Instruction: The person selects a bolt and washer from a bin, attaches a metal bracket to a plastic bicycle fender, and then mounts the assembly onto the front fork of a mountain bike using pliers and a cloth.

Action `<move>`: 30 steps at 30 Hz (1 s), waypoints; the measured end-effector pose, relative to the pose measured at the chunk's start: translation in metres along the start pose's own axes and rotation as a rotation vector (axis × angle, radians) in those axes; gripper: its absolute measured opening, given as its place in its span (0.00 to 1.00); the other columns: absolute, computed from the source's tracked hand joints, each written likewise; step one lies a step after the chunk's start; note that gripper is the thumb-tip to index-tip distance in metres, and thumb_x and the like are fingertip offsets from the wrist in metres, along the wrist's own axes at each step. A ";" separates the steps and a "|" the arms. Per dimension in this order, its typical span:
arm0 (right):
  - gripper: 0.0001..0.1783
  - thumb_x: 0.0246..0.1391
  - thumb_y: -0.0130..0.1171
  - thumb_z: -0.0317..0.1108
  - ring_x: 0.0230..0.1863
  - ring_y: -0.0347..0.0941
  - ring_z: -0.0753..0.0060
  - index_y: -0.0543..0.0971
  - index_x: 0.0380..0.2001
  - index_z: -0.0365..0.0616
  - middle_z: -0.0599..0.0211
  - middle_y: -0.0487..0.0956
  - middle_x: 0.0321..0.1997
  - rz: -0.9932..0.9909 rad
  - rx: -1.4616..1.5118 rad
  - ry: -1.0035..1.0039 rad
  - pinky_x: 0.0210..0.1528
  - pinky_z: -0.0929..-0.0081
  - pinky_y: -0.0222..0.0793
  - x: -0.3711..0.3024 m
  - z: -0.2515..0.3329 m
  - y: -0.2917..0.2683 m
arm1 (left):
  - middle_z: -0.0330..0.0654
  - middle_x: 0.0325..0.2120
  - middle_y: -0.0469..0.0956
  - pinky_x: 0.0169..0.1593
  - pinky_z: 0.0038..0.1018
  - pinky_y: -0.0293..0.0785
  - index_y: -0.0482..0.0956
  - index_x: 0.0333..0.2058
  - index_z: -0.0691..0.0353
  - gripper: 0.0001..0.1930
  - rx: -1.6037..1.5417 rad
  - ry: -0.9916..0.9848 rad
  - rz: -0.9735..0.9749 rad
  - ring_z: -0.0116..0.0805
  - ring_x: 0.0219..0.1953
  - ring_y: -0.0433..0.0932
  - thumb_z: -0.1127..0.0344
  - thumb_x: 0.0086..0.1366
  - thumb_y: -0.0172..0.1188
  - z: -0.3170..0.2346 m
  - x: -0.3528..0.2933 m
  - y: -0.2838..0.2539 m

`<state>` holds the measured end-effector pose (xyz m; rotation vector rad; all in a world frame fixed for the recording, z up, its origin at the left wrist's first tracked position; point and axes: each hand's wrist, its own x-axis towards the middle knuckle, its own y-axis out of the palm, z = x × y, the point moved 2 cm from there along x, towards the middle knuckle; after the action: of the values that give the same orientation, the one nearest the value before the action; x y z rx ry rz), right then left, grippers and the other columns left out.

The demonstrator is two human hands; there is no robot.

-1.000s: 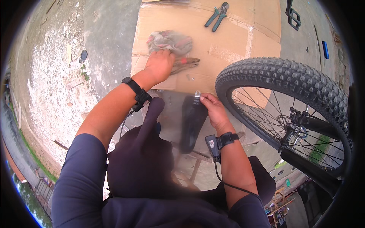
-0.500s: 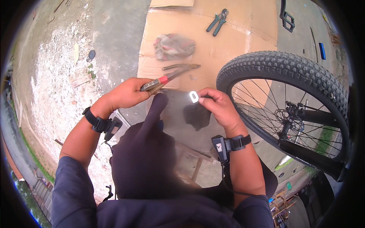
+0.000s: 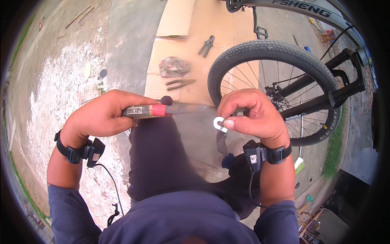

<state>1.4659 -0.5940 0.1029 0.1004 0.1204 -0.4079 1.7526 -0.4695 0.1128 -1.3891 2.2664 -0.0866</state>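
My left hand (image 3: 101, 113) is closed around the handle of a long hand tool (image 3: 158, 110) with a red collar and a flat grey blade. The blade points right and is blurred, so I cannot tell whether it is a file or a knife. Thumb and forefinger of my right hand (image 3: 256, 116) pinch a small white, shiny slotted piece (image 3: 216, 123), which looks U-shaped. The tool's tip ends close to my right fingers, just above that piece; whether they touch I cannot tell. My knees lie beneath both hands.
A bicycle's front wheel (image 3: 270, 48) and black fork (image 3: 315, 105) stand on the right, close to my right hand. Ahead, a cardboard sheet (image 3: 239, 32) bears pliers (image 3: 180, 84), a crumpled rag (image 3: 174, 66) and cutters (image 3: 206, 46). A pedal (image 3: 262, 32) sits beyond the wheel.
My left hand has moved left and slightly down, and its tool has swung from slanting upward to nearly level. My right hand has moved right and down with the slotted piece. The view has shifted.
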 end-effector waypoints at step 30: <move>0.08 0.48 0.65 0.29 0.29 0.73 0.70 0.80 0.26 0.33 0.63 0.78 0.24 0.240 -0.157 0.005 0.34 0.72 0.64 -0.149 0.094 0.091 | 0.49 0.38 0.79 0.46 0.35 0.75 0.79 0.52 0.63 0.29 0.262 0.332 -0.035 0.50 0.40 0.79 0.80 0.47 0.52 -0.094 -0.101 0.138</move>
<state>1.3756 -0.4641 0.2225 -0.0386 0.1434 -0.1578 1.6363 -0.3345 0.1920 -1.3527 2.3830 -0.6458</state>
